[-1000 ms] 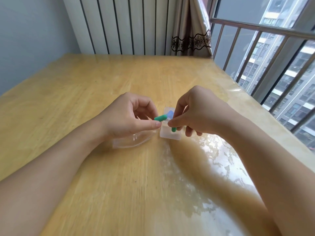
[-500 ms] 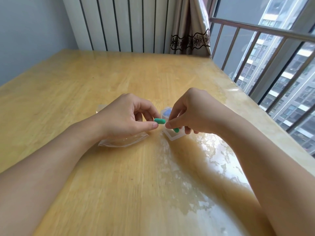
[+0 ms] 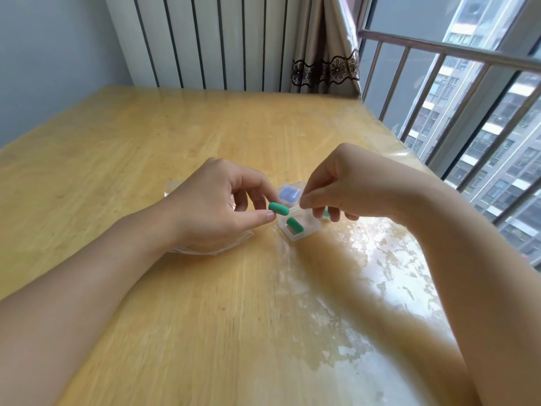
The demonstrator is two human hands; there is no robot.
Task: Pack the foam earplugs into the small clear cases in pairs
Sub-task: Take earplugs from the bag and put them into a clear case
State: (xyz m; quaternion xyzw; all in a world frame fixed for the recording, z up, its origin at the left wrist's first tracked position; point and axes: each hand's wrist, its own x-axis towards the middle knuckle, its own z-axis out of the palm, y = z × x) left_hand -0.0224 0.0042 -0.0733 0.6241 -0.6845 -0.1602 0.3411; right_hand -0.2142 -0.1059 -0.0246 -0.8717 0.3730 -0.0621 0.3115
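Green foam shows in two places near the middle of the view. One green earplug [image 3: 278, 208] is pinched between the thumb and forefinger of the left hand [image 3: 216, 206], lying nearly level with its free end pointing toward three o'clock, raised above the worktop [image 3: 146, 136]. A second green earplug [image 3: 294, 225] lies tilted inside the open clear case [image 3: 298, 228], which sits on the worktop just at four o'clock from the held plug.

The right hand [image 3: 348, 186] comes in from three o'clock with its fingers curled; thumb and forefinger pinch the thin clear lid edge [image 3: 294, 208] of that case, right beside the tip of the held plug. A speck of green shows under the right hand's lower fingers, too hidden to tell what it is.

Just behind, at twelve o'clock from the open case and touching or nearly touching it, stands another clear case [image 3: 288, 193] with pale blue earplugs [image 3: 289, 195] inside; whether its lid is down I cannot tell.

Under the left hand and wrist, toward nine o'clock, lies a clear plastic bag [image 3: 210, 247], flattened on the worktop, its contents hidden.

At the far end, around twelve o'clock, a white ribbed radiator [image 3: 219, 39] stands against the wall, with a beige curtain [image 3: 322, 45] at one o'clock. A metal railing [image 3: 453, 51] crosses the window at two o'clock.
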